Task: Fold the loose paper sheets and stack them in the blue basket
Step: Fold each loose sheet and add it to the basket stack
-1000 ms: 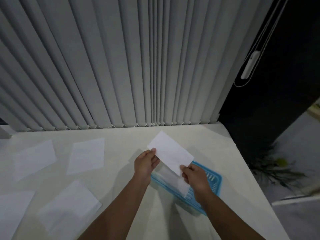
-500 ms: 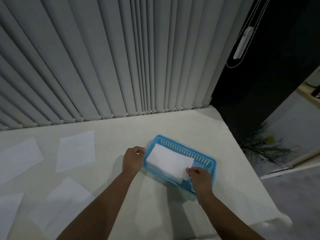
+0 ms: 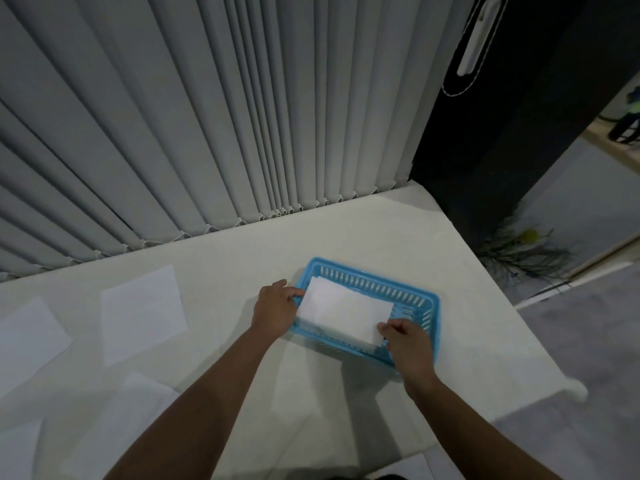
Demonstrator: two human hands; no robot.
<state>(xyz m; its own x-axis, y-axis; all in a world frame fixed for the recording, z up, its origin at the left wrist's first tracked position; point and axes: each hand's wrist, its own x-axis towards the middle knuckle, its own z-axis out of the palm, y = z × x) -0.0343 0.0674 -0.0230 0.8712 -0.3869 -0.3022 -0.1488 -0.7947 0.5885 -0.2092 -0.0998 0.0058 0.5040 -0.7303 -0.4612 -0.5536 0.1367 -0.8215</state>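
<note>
Folded paper (image 3: 344, 311) lay inside the blue basket (image 3: 427, 308), on top of other sheets there. Your left hand (image 3: 273, 311) pinched its left end, and your right hand (image 3: 408, 344) pinched its near right corner. Loose sheets (image 3: 142, 313) lay flat on the table (image 3: 346, 237), well off to the left of your left hand.

Both hands, left hand (image 3: 275, 311) and right hand (image 3: 408, 342), reach forward, fingers seemingly pinching.

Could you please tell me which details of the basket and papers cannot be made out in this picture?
- Head view: how many sheets lie in the blue basket; the top folded sheet covers them.
- The basket's near wall; the right hand hides part.
- Loose sheet at bottom left; the frame edge cuts it off.
</note>
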